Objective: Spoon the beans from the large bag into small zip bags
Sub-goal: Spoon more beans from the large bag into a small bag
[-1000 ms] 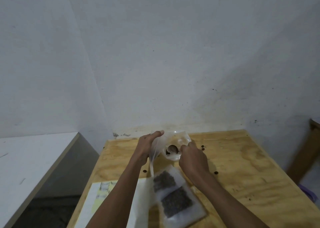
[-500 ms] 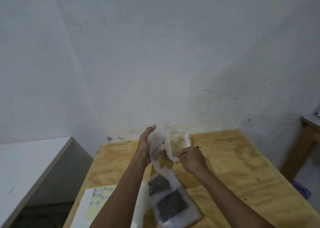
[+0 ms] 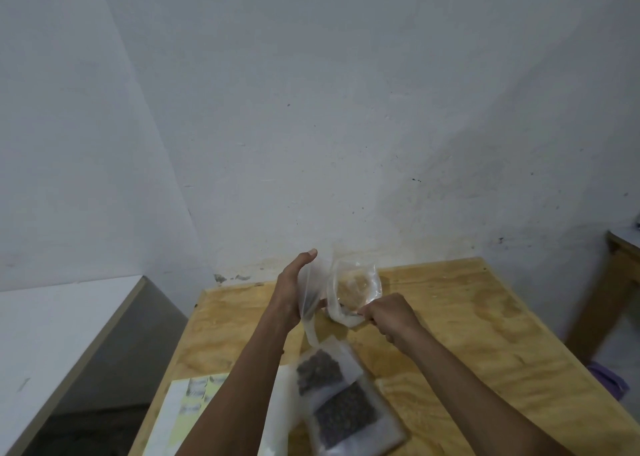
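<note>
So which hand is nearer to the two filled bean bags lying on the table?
Left. The left hand grips plastic just above the filled bean bags; the right hand, pinching the clear bag, sits further right and about as far back.

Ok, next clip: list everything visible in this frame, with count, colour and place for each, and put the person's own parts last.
wooden table: one, light plywood, lower centre and right.
filled zip bags: two, clear with dark beans, lying overlapped on the table's near part.
clear bag: one, transparent, held up between the hands above the table.
plastic strip: one, translucent, hanging from the left hand.
paper sheet: one, white and pale yellow, near left corner of the table.
white surface: one, left of the table.
second wooden table: one, partly visible, far right.
purple object: one, on the floor at right, unclear.
left hand: one, gripping the strip.
right hand: one, pinching the clear bag.
</note>
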